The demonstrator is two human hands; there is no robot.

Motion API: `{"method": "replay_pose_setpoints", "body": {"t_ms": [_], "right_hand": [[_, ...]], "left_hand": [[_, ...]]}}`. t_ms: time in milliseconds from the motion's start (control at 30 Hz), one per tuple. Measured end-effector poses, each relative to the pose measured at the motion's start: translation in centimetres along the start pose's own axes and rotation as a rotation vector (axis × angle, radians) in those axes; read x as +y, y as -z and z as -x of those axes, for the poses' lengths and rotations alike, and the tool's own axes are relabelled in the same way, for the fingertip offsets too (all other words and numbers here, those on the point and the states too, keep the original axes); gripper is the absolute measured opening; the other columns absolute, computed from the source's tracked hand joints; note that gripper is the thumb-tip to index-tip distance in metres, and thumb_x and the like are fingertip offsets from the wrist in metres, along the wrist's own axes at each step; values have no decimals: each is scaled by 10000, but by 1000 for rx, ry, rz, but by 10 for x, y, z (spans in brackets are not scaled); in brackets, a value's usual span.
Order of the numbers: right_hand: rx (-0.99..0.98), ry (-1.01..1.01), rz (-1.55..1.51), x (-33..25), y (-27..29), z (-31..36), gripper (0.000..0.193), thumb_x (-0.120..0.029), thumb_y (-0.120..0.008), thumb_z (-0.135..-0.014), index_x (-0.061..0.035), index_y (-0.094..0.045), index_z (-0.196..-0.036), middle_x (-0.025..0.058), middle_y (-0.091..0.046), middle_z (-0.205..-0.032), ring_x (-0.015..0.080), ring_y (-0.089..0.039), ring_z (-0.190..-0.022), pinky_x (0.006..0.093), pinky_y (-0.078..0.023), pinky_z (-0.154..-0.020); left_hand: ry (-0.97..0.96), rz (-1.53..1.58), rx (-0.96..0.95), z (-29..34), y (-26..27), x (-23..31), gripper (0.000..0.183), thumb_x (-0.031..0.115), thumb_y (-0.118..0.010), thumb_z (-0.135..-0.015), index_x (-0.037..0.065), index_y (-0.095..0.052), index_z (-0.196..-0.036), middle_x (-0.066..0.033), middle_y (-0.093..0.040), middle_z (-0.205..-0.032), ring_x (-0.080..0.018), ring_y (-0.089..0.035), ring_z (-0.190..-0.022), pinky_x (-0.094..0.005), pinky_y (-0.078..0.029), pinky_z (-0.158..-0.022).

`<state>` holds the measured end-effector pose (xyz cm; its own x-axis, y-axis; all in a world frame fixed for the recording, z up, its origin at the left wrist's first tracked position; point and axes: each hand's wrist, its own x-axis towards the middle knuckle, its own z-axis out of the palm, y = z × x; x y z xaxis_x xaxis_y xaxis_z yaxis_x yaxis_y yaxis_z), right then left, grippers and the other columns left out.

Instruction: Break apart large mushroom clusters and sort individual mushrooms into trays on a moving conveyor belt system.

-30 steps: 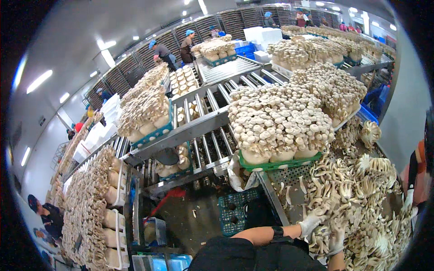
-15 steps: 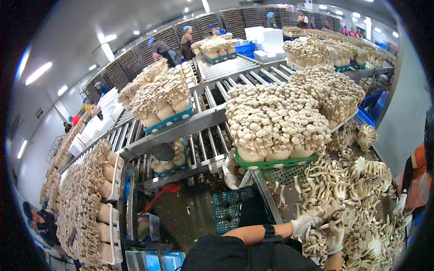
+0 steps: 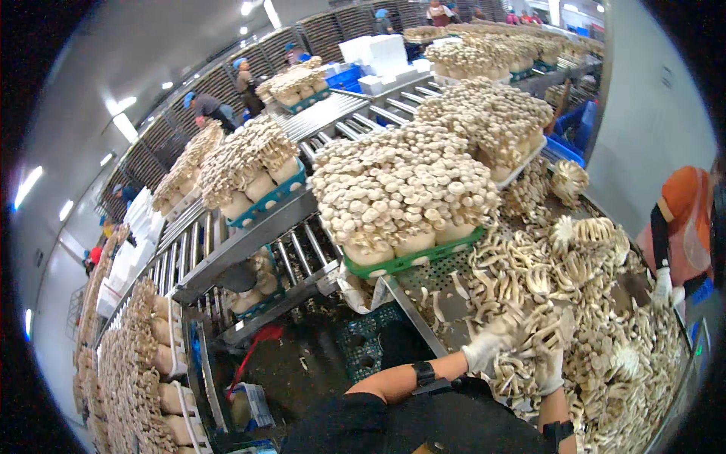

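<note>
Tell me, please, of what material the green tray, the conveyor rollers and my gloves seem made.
Green tray: likely moulded plastic, slightly glossy, evenly coloured. Conveyor rollers: apparently smooth metal, showing bright reflections. Gloves: probably thin fabric, matte and soft-looking; coating unclear.

the view had been swung to the right, so that more of a co-worker's orange sleeve (image 3: pixel 683 198) was shown. a teal tray (image 3: pixel 266 202) of mushrooms (image 3: pixel 251 157) had been shifted nearer the green tray (image 3: pixel 412 262). a larger mushroom bunch (image 3: pixel 547 330) was now held by the right hand (image 3: pixel 550 371).
</note>
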<state>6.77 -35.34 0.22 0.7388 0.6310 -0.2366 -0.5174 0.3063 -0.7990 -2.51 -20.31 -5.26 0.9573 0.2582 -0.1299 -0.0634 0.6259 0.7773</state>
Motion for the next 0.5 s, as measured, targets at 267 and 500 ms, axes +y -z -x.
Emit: {"method": "replay_pose_setpoints", "body": {"t_ms": [267, 500], "right_hand": [[-160, -28, 236, 22, 78, -17, 242, -49, -569, -814, -45, -562, -1056, 127, -603, -995, 203, -592, -895, 384, -487, -775], [-26, 40, 634, 5, 32, -5, 447, 6, -613, -762, 6, -454, -1180, 61, -565, -1051, 134, -557, -865, 251, -467, -767]], "left_hand": [[364, 250, 64, -1, -24, 30, 116, 45, -492, -899, 57, -552, -997, -34, -591, -906, -102, -559, -861, -251, -464, -796], [294, 202, -129, -5, 8, -2, 242, 15, -565, -830, 45, -558, -1070, -42, -594, -1013, -132, -590, -869, -261, -487, -754]]}}
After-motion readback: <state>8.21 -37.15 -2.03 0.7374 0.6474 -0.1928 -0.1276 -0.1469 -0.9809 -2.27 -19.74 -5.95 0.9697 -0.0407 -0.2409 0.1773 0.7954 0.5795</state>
